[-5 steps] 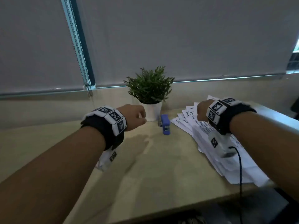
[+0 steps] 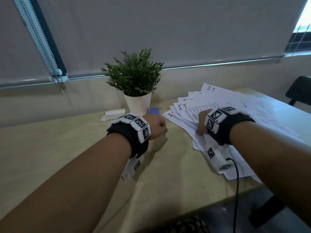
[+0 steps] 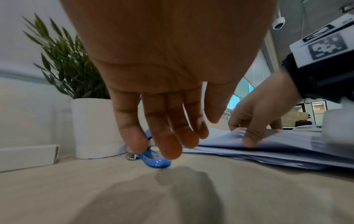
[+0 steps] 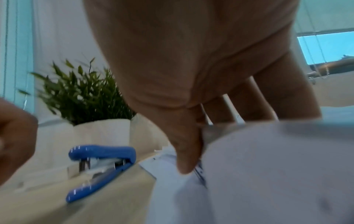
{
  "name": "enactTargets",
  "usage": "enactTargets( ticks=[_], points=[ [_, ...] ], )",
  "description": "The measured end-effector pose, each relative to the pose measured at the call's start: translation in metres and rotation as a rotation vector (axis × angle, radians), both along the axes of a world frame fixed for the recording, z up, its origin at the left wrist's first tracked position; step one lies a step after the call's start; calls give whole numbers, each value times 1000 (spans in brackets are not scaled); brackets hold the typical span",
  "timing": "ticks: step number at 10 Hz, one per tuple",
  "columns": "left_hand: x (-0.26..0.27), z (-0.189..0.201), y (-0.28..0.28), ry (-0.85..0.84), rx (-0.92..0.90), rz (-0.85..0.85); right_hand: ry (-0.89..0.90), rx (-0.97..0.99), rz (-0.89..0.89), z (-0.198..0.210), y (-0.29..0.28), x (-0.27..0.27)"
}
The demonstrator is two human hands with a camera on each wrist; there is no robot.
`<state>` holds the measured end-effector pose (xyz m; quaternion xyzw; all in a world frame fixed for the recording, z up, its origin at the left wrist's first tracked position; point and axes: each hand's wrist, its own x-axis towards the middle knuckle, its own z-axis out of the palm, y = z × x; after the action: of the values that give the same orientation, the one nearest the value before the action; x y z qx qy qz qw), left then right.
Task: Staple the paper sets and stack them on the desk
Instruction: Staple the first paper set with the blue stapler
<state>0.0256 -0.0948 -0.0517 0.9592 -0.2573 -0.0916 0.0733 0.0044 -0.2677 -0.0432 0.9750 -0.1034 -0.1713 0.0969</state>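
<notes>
My right hand [image 2: 202, 121] lies on the fanned heap of paper sets [image 2: 223, 105], thumb [image 4: 188, 153] tucked under a curling edge and fingers on top, so I am pinching the upper sheets. Paper like this I expect to be light, limp and slippery sheet on sheet; a set will likely sag and splay if I lift it by one corner, so I judge the best hold to be along an edge near the corner to be stapled, thumb below, fingers above, sheets squared first.

My left hand [image 2: 155, 126] hangs just over the blue stapler [image 3: 153, 160], fingers [image 3: 170, 145] straight and loosely spread, holding nothing; the fingertips are right at its top arm, though whether they touch I cannot tell. The stapler lies on the desk [image 2: 67, 148] between my two hands, just left of the paper's edge. It looks small, hard and glossy, likely stiff and a little slick; I would wrap it around the middle, thumb on the top arm.

Beyond my left hand stands a white pot [image 2: 138, 103] with a green plant [image 2: 133, 76] in it; left of that lies a small white box [image 2: 115, 113], contents hidden.
</notes>
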Motion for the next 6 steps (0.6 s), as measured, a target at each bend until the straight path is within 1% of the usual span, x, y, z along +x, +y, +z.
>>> enactTargets(
  ticks=[1,2,3,4,5,6],
  points=[
    [-9,2,3,0,-60,30,-143,-32,75,11,-11,-2],
    [-18,6,9,66,-302,158,-342,14,86,38,1,-25],
    [-34,18,15,315,-764,336,-462,100,119,58,37,-57],
    [-55,33,30,460,-1148,447,-494,204,277,52,84,-86],
    [-65,33,62,301,-1144,551,-316,481,423,36,124,-104],
    [-67,18,111,39,-832,649,-126,623,478,24,143,-111]
  ],
)
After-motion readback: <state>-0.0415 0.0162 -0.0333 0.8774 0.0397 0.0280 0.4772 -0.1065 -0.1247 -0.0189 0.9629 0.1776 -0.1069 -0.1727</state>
